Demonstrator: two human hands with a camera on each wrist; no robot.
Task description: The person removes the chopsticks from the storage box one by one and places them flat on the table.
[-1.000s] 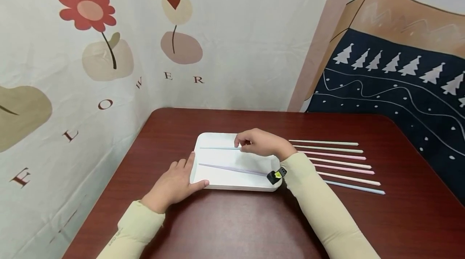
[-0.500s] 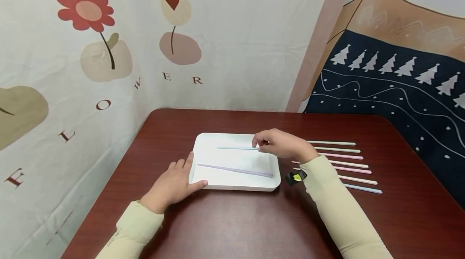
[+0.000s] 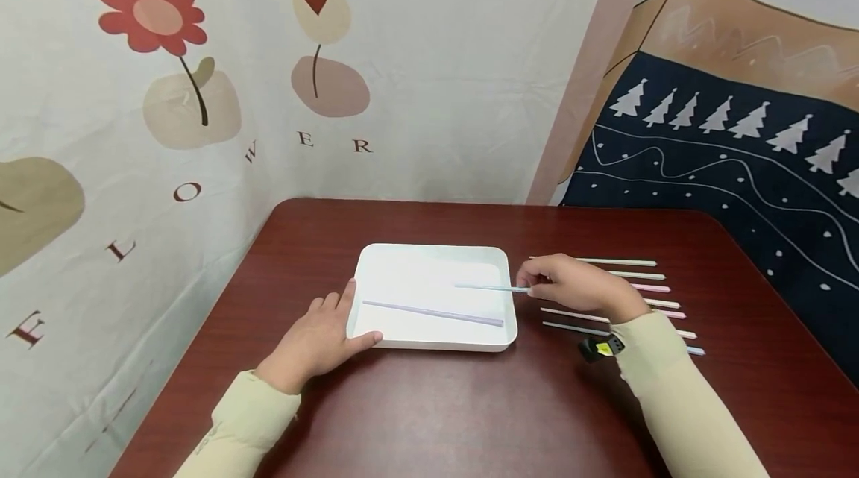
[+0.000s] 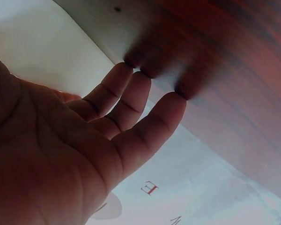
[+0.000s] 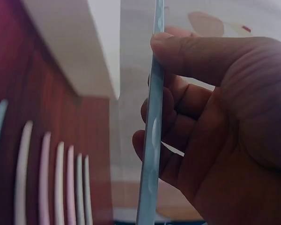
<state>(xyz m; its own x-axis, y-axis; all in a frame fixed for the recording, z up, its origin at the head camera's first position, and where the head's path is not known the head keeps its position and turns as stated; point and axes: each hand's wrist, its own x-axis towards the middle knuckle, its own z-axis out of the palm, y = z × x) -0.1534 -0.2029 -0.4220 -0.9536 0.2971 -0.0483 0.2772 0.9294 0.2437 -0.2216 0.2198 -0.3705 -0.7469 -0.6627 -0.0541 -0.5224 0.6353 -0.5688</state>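
Observation:
My right hand (image 3: 573,284) pinches a light blue chopstick (image 3: 486,287) between thumb and fingers, just past the right rim of a white tray (image 3: 409,265). Its thin end points left over the tray. The right wrist view shows the thumb pressed on this blue chopstick (image 5: 153,126), the other fingers curled behind it. Inside the tray lies a purple chopstick (image 3: 432,312), slightly slanted. My left hand (image 3: 314,347) rests at the tray's left side, thumb on the front left corner and fingers extended along the rim. In the left wrist view the left hand (image 4: 84,136) holds nothing.
Several pastel chopsticks lie in a row on the dark red table (image 3: 429,411), right of the tray, partly behind the right forearm. Among them are a green chopstick (image 3: 620,262) and a pink chopstick (image 3: 652,288). A printed cloth (image 3: 443,90) hangs behind the table.
My right hand has moved right with the blue chopstick, from over the tray to beyond its right rim. The left hand and the purple chopstick have stayed in place.

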